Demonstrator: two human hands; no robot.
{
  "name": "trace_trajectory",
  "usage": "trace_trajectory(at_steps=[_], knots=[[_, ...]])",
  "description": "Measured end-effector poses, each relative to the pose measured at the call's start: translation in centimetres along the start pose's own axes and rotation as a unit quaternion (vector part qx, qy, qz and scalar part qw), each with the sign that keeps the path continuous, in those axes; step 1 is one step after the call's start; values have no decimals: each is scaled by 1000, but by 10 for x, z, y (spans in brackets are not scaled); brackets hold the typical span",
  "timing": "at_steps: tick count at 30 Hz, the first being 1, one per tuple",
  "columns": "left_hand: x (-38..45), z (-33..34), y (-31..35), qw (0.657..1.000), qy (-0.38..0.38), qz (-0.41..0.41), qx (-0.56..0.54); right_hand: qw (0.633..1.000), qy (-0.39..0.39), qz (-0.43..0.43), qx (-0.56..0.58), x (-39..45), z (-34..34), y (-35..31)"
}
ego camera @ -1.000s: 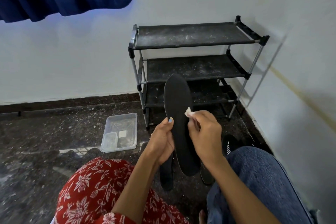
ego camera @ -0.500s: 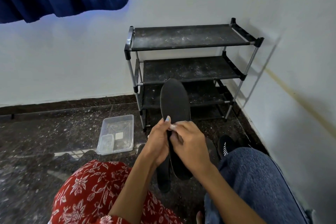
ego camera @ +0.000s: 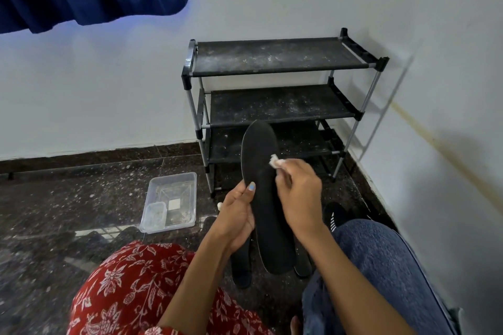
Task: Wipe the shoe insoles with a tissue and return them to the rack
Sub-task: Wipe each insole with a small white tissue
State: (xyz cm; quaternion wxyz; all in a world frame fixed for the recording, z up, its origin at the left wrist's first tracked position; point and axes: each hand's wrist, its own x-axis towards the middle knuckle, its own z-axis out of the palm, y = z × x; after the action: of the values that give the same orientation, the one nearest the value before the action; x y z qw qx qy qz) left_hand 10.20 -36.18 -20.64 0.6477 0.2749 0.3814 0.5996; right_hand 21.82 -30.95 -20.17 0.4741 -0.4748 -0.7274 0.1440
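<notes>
Right hand (ego camera: 298, 196) moved up insole (ego camera: 262, 185) pinching tissue (ego camera: 275, 162), left hand (ego camera: 236, 215) gripping it, speckled dark floor (ego camera: 68, 198), white walls (ego camera: 95, 90)

A black insole (ego camera: 265, 198) stands nearly upright in the middle of the view, toe end up and heel end down, its dark fabric face turned toward the camera. A small crumpled white tissue (ego camera: 274, 159) touches its right edge, in the upper half. Two more dark insoles (ego camera: 241, 266) lie on the floor just behind its heel. The three-tier black shoe rack (ego camera: 275, 62) stands farther back in the right corner, its shelves dusty with pale specks.
</notes>
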Motion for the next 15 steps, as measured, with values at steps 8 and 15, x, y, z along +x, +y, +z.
trace_trajectory(at_steps=[8, 15], knots=[[4, -6, -2, 1000, 22, 0, 13, 998, -66, -14, 3, -22, 4, -9], [9, -12, -2, 995, 82, 12, 47, 998, -67, 18, -11, -24, -1, -2]])
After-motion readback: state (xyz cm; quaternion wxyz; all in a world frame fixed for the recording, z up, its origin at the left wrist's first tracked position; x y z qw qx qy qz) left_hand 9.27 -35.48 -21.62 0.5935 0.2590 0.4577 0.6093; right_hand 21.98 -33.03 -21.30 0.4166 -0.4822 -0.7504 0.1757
